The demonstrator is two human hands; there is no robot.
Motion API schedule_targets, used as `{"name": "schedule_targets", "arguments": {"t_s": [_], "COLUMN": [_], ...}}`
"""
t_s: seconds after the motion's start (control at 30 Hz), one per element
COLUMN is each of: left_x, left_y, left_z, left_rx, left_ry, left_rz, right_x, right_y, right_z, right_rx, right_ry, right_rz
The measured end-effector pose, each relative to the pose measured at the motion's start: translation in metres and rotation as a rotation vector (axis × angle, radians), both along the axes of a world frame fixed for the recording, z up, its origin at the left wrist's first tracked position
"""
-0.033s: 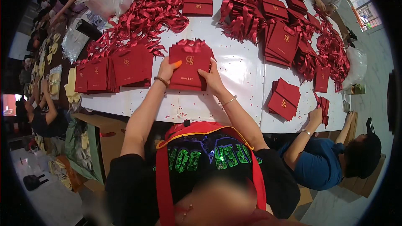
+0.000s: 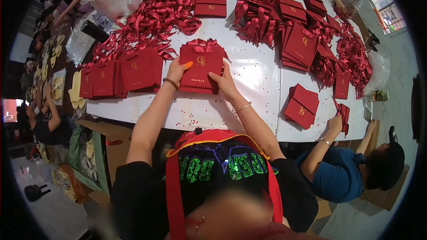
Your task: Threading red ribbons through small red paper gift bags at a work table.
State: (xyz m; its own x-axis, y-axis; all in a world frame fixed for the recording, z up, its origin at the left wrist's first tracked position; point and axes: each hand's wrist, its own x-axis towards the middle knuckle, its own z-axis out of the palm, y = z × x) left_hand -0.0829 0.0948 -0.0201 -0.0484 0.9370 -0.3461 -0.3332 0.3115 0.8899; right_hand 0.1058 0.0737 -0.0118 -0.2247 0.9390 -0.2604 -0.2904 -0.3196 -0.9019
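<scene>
A flat red paper gift bag (image 2: 202,64) with a gold emblem and red ribbon handles lies on top of a small stack on the white table (image 2: 258,75). My left hand (image 2: 178,72) grips the bag's left edge, thumb on top. My right hand (image 2: 224,82) holds its lower right edge. A row of similar flat red bags (image 2: 120,75) lies just left of my left hand.
A heap of red ribbons (image 2: 160,9) covers the far left of the table, and more bags and ribbons (image 2: 302,44) lie at the far right. A person in a blue shirt (image 2: 338,173) at my right handles a red bag (image 2: 343,114) beside a small stack (image 2: 302,106). Other people work at the table's edges.
</scene>
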Motion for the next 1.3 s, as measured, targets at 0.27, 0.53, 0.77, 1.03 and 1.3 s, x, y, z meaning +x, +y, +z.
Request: {"name": "schedule_targets", "arguments": {"t_s": [0.27, 0.53, 0.77, 1.03, 1.3], "left_x": [-0.092, -0.013, 0.017, 0.016, -0.008], "left_y": [0.104, 0.181, 0.305, 0.326, 0.284], "left_z": [-0.061, 0.004, -0.022, -0.036, 0.059], "left_rx": [-0.183, 0.672, -0.449, -0.402, 0.113], "left_ry": [0.662, 1.031, 1.359, 1.113, 0.010], "left_rz": [-0.083, 0.087, 0.020, 0.014, -0.189], "right_x": [0.007, 0.053, 0.053, 0.051, 0.064], "right_y": [0.002, -0.003, -0.001, 0.003, 0.003], "right_z": [-0.032, -0.040, -0.037, -0.031, -0.035], "right_rx": [0.492, 0.648, 0.627, 0.637, 0.449], "right_ry": [-0.674, -1.130, -1.076, -1.088, -0.915], "right_rz": [-0.056, -0.294, -0.271, -0.292, -0.316]}}
